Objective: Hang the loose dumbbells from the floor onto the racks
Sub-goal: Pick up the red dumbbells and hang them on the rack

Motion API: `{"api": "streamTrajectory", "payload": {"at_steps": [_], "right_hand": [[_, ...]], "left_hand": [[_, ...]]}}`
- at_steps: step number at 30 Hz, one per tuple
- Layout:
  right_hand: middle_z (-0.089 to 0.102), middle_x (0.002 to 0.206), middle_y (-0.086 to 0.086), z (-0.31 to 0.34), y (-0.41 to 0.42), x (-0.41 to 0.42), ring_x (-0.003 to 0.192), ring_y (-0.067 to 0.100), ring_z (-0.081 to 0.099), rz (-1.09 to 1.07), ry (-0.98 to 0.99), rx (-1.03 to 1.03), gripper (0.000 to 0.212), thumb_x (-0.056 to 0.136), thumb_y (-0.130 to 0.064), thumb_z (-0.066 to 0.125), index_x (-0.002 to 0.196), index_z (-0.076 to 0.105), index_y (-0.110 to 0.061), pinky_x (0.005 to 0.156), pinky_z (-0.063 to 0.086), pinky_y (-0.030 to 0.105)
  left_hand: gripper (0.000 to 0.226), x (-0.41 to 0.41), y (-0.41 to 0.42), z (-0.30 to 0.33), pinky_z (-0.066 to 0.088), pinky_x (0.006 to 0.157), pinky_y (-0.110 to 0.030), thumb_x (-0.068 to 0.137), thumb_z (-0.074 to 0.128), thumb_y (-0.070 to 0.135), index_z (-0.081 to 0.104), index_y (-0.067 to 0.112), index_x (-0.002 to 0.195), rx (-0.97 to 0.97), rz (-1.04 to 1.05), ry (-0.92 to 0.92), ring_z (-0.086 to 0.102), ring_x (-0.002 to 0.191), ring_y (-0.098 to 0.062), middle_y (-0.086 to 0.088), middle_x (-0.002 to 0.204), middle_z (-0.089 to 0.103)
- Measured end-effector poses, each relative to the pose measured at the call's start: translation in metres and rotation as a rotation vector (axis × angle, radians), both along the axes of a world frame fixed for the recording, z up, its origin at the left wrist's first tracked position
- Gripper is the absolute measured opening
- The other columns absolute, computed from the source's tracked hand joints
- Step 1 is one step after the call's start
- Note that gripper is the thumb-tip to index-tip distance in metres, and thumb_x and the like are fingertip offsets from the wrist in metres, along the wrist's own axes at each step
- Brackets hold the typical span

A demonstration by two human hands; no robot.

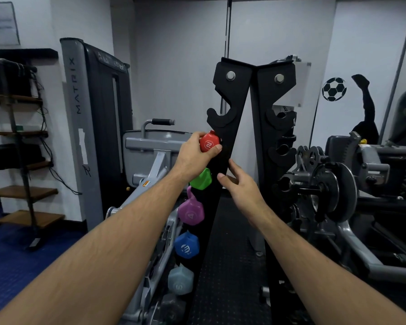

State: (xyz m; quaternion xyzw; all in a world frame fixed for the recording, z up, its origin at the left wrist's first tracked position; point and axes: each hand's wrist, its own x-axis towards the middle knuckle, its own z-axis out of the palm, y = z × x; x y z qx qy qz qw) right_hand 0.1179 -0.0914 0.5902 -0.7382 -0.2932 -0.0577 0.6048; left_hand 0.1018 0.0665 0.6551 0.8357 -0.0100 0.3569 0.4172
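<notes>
Left hand (192, 156) grips red dumbbell (209, 144) at rack (223, 137) cradle, 12 o'clock of green dumbbell (201, 179); seating probably incomplete. Right hand (239, 184) spread, empty. Four hang below; top cradle vacant.

Two bare forearms in view, no sleeves anywhere behind the fingers up to the frame edge. Left hand (195, 156): no glove, no ring seen on the fingers (217, 148), no watch or band at the wrist behind them. Right hand (240, 186): likewise uncovered, fingers (233, 165) without rings, wrist without strap. Fine dark hair along both forearms. Nails short, unpainted where visible.
</notes>
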Motion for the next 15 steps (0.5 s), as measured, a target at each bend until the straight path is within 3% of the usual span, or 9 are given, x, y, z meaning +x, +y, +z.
{"api": "streamTrajectory", "payload": {"at_steps": [3,5,8,10,12,15], "right_hand": [[0.045,0.159,-0.008,-0.004,0.002,0.000,0.140,0.012,0.050,-0.013,-0.029,0.016,0.071,0.101,-0.029,0.065,0.162,0.029,-0.028,0.094,0.044,0.012],[0.047,0.155,-0.015,-0.008,0.002,-0.003,0.138,0.009,0.051,-0.010,-0.034,0.015,0.071,0.101,-0.030,0.065,0.163,0.028,-0.029,0.106,0.045,0.024],[0.046,0.141,-0.030,-0.029,0.001,-0.009,0.133,0.003,0.050,-0.018,-0.034,-0.031,0.071,0.102,-0.032,0.064,0.162,0.028,-0.029,0.105,0.039,0.021],[0.046,0.152,-0.017,-0.056,0.000,-0.011,0.136,0.005,0.049,-0.045,-0.015,-0.059,0.073,0.100,-0.035,0.066,0.162,0.028,-0.028,0.108,0.037,0.023],[0.043,0.160,-0.006,-0.089,-0.002,-0.013,0.142,0.010,0.047,-0.075,-0.006,-0.131,0.076,0.099,-0.036,0.068,0.163,0.028,-0.026,0.115,0.036,0.025],[0.039,0.163,-0.002,-0.141,-0.006,-0.025,0.146,0.014,0.044,-0.078,0.023,-0.259,0.079,0.098,-0.037,0.067,0.164,0.025,-0.027,0.117,0.036,0.028]], "left_hand": [[0.060,-0.008,0.001,-0.006,0.047,0.090,-0.020,0.095,0.070,0.040,0.046,0.017,0.145,-0.035,-0.025,0.001,0.059,0.113,-0.008,0.000,0.137,0.060],[0.061,-0.014,0.002,-0.015,0.049,0.103,-0.033,0.096,0.068,0.043,0.044,0.020,0.147,-0.039,-0.017,-0.006,0.059,0.121,-0.011,0.001,0.141,0.058],[0.066,-0.032,0.008,-0.046,0.043,0.114,-0.042,0.096,0.064,0.050,0.041,0.022,0.151,-0.064,0.037,-0.054,0.052,0.134,-0.015,0.000,0.150,0.053],[0.065,-0.048,0.013,-0.078,0.042,0.115,-0.041,0.096,0.061,0.054,0.042,0.024,0.151,-0.094,0.062,-0.063,0.049,0.136,-0.013,0.000,0.150,0.052],[0.064,-0.065,0.017,-0.113,0.043,0.114,-0.036,0.095,0.060,0.056,0.045,0.025,0.148,-0.122,0.071,-0.067,0.051,0.134,-0.008,0.004,0.147,0.054],[0.057,-0.090,0.018,-0.170,0.037,0.103,-0.005,0.097,0.065,0.043,0.049,0.019,0.147,-0.173,0.097,-0.055,0.052,0.118,0.014,0.013,0.139,0.054]]}}
